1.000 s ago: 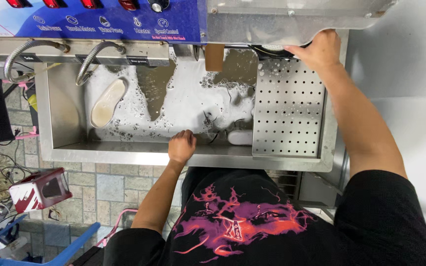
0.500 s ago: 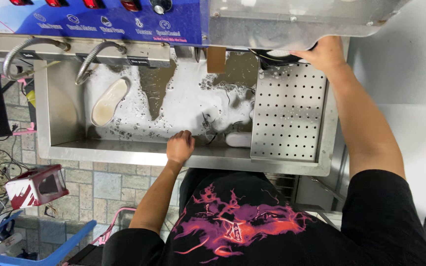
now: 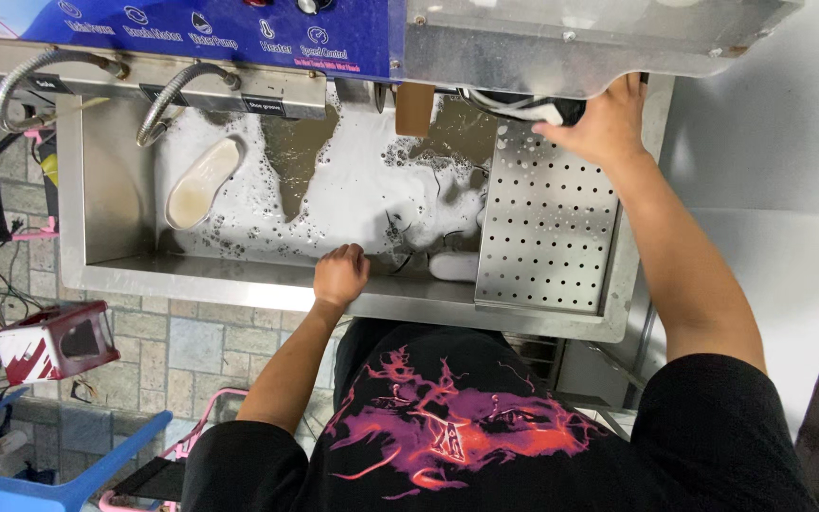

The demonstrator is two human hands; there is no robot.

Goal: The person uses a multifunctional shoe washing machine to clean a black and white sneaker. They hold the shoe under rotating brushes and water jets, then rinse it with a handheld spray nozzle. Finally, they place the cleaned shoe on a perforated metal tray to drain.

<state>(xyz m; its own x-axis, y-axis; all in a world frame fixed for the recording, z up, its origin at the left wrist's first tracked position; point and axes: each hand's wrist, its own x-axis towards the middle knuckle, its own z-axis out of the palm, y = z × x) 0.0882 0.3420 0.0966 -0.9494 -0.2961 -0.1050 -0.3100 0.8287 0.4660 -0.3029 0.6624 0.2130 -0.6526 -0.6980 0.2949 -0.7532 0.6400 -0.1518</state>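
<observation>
Steel sink (image 3: pixel 97 190) (foamy water) stands over tiled floor (image 3: pixel 172 346).

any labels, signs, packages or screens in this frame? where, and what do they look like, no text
Control panel: blue strip along the machine's top edge, white lettering, knobs above.
Small label plates: dark rectangles under the panel, by the hose fittings.
Box: red and white, on the tiled floor at left.
No screens.
</observation>
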